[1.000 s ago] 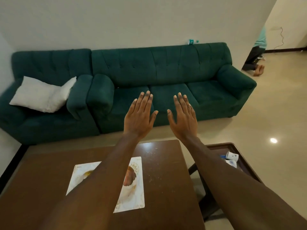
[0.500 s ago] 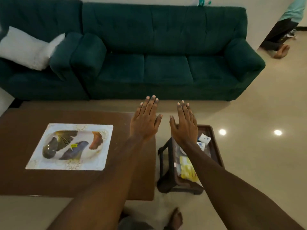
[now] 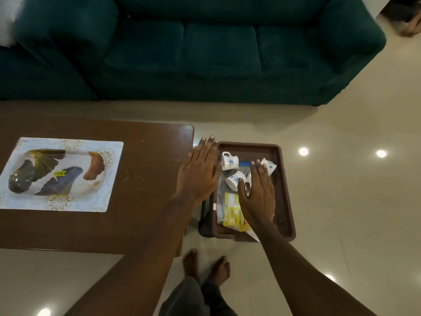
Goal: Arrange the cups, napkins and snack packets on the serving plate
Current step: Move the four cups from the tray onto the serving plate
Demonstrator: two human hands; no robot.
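Note:
A rectangular serving plate (image 3: 68, 144) with a feather print lies on the left of the brown table (image 3: 141, 174). To the table's right, a low brown tray (image 3: 282, 179) holds three white cups with blue flowers (image 3: 230, 160), (image 3: 234, 180), (image 3: 268, 166), lying tipped, and a yellow snack packet (image 3: 231, 210) over clear plastic. My left hand (image 3: 198, 172) hovers flat at the table's right edge, holding nothing. Over the tray, my right hand (image 3: 257, 192) is spread flat with its fingers apart, covering part of the packets and cups. No napkins are discernible.
A dark green sofa (image 3: 205, 53) runs along the far side. My bare feet (image 3: 205, 267) stand on the glossy cream floor below the tray. Another person's foot (image 3: 412, 26) shows at the top right.
The view has tilted down and closer. Both hands have dropped from in front of the sofa to the table edge and over the tray, still flat and holding nothing.

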